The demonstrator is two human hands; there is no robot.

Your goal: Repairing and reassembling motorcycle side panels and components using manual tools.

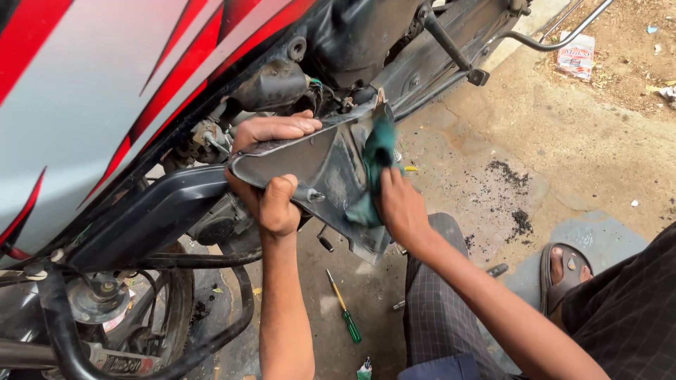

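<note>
Stained concrete floor (563, 141) lies beneath the motorcycle (105, 105) where my left hand (271, 172) grips a black side panel (324, 176) while my right hand (398, 204) clutches a green rag (377, 158), mid-wipe; next, I judge, firmer strokes.

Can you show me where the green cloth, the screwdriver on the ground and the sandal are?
green cloth (375, 165): head view, on its bunched middle, under the right hand.
screwdriver (350, 327): head view, on its green handle.
sandal (558, 271): head view, on its brown strap.
</note>
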